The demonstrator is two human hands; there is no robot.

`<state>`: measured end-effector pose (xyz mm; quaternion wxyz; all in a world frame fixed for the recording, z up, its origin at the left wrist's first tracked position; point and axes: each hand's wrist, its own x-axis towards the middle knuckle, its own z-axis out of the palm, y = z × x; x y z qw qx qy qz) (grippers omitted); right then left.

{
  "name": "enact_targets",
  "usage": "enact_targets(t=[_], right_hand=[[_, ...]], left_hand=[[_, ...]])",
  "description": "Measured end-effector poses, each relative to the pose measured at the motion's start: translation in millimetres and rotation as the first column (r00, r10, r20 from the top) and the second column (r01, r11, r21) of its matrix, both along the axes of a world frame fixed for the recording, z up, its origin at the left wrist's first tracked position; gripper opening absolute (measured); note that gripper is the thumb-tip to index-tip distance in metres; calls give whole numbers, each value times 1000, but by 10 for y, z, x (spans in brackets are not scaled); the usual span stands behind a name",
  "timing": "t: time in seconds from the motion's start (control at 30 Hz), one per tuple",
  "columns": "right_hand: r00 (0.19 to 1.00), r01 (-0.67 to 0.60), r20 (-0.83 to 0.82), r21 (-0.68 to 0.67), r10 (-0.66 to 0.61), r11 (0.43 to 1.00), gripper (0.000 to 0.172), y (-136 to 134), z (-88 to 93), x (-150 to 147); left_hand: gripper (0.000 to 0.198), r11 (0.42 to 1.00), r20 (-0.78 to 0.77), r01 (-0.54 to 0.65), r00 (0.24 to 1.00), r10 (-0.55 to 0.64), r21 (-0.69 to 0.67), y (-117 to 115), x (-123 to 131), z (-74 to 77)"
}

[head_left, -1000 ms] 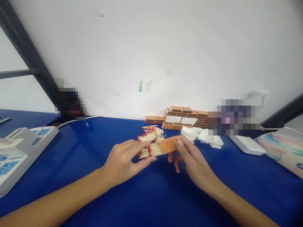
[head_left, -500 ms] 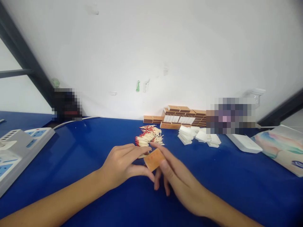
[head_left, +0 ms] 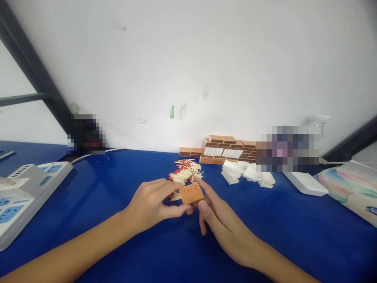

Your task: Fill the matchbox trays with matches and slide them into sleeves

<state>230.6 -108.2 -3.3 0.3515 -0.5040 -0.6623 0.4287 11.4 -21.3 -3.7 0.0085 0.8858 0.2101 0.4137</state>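
Note:
A small orange matchbox (head_left: 191, 193) with red print on its upper face is held above the table between my two hands. My left hand (head_left: 154, 200) pinches its left end between thumb and fingers. At the right end, my right hand (head_left: 219, 214) closes on it, thumb at the near corner and fingers behind and below. Just beyond the box lies a heap of loose red-tipped matches (head_left: 184, 169), partly hidden by my left fingers. Whether anything is inside the matchbox cannot be seen.
Stacked matchboxes (head_left: 218, 160) stand against the wall, with several white ends showing. In front of them lie white paper trays (head_left: 231, 171). A white box (head_left: 306, 184) and a colourful pack (head_left: 350, 188) sit to the right. A power strip (head_left: 35, 196) occupies the left side.
The matchbox has turned from a slant to nearly level, so its printed face shows more clearly. My fingers have shifted slightly around it. The view has tilted up a little.

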Motion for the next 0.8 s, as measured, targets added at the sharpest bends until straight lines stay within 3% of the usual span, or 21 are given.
enact_targets(t=[0.1,0.2,0.4,0.6,0.8], right_hand=[[995,99,24,66,-101,993,63,98,-26,93],[977,178,89,159,-194,971,56,174,-34,179],[969,175,133,218,-207,960,47,222,-15,229],[969,34,226,267,-97,963,38,212,66,215],[951,6,292,309,-101,951,42,212,79,191]], left_hand=[[38,983,-88,-150,986,141,-103,228,-14,119],[36,959,-216,-241,954,206,-148,594,10,262],[27,954,-342,-283,910,234,-100,1242,356,331],[23,949,-387,-308,884,263,-59,1447,816,231],[28,930,-379,-364,868,320,-48,1491,956,154]])
